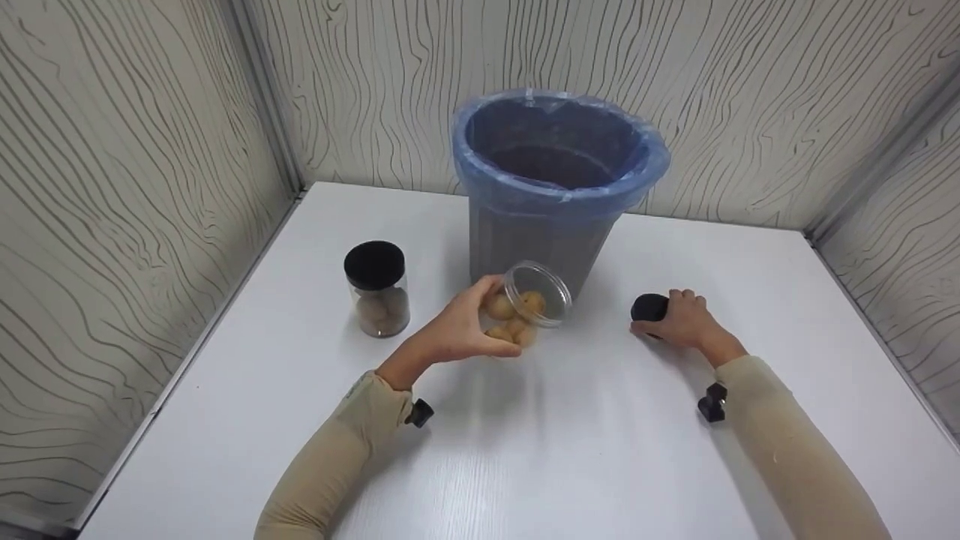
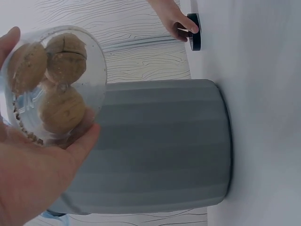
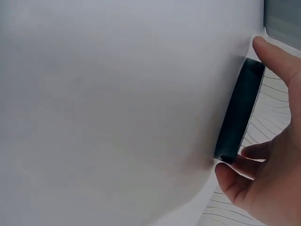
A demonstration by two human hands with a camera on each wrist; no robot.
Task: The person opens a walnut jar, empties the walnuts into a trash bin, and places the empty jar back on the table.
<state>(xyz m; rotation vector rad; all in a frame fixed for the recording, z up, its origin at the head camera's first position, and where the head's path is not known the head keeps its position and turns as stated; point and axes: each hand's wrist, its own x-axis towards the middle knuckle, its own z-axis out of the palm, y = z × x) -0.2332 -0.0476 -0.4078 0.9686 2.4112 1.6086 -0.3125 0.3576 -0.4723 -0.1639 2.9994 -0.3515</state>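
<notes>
1. The left hand [image 1: 461, 330] holds a clear plastic jar [image 1: 525, 307], round and lidless, tipped so its open mouth faces the bin; the grip is curled round the jar's wall, thumb on one side and fingers on the other.
2. The jar is lifted just in front of the bin, near the desk's centre. Inside it lie a few walnuts [image 2: 61, 89], tan with rough, wrinkled shells, and the left wrist view shows brown crumbs along the jar's lower wall.
3. The right hand [image 1: 686, 322] rests at about 3 o'clock from the jar, well apart from it. Its grip is bent over a black lid [image 1: 649, 307], a flat round disc with a smooth rim, lying on the desk; in the right wrist view thumb and fingertips pinch the rim from both sides.
4. The bin [image 1: 540, 240] stands at 12 o'clock from the jar. It is a grey, ribbed, tapering bucket lined with a thin, translucent blue plastic bag [image 1: 487, 176] folded over the rim.
5. A second jar [image 1: 377, 289], upright and capped with a black lid, stands at 9 o'clock from the held jar, holding more walnuts.
6. The desk [image 1: 570, 450] is white with a faint wood grain; the walls behind carry a wavy line pattern.
</notes>
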